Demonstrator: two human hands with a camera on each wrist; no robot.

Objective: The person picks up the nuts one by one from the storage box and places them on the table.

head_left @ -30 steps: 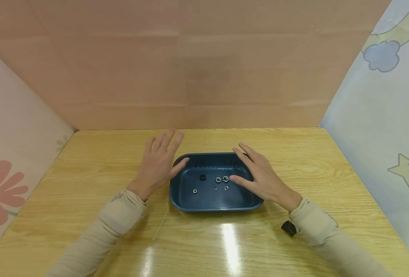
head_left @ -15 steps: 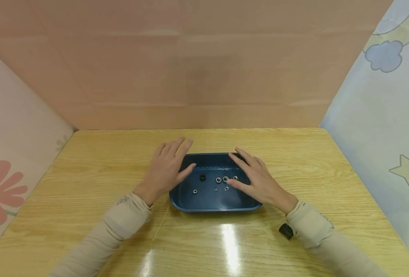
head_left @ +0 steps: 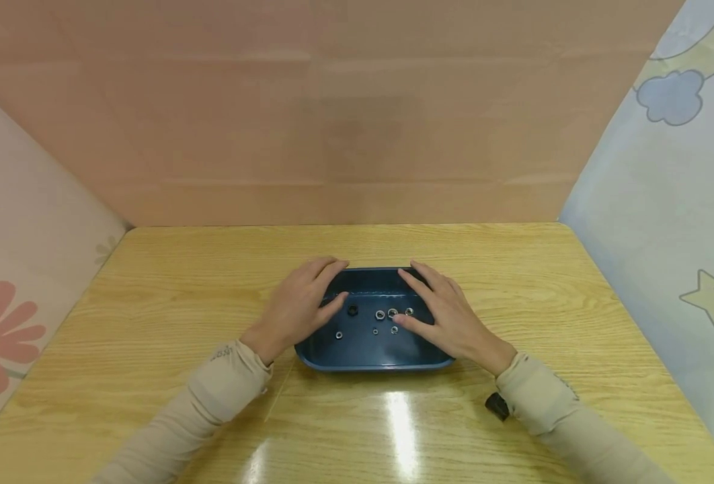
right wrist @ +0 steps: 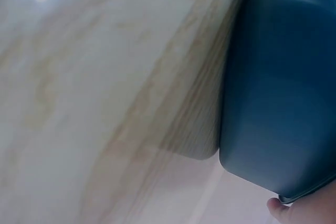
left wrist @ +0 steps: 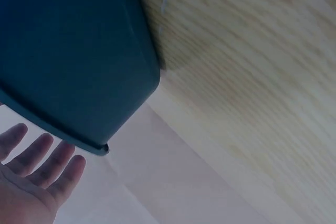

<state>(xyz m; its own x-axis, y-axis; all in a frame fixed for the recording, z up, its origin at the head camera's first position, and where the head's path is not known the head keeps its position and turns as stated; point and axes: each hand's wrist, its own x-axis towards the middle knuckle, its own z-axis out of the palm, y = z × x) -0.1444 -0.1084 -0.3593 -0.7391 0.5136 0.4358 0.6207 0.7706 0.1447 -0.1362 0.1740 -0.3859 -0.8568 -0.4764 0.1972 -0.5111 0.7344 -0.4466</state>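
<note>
A dark blue tray (head_left: 375,368) stands on the table in the head view, holding a black nut (head_left: 353,310) and several silver nuts (head_left: 380,314) of different sizes. Over the tray's left end is my left hand (head_left: 299,302), its fingers loosely extended and its thumb above the inside. The left wrist view has those fingers (left wrist: 55,163) near the rim; I cannot tell whether they touch it. My right hand (head_left: 450,319) spans the right end, fingers spread, thumb tip overlapping a silver nut in view. In the right wrist view, part of the right hand (right wrist: 310,208) lies at the tray's rim.
The wooden table (head_left: 169,289) extends round the tray. A brown paper-like wall (head_left: 357,134) stands behind, with patterned side panels. A small black object (head_left: 497,407) is beside the right sleeve. A thin pale strand (head_left: 277,398) lies near the tray's front left.
My left hand has moved right and nearer, over the tray's left end. My right hand has shifted slightly left, and a silver nut beside it has come into view.
</note>
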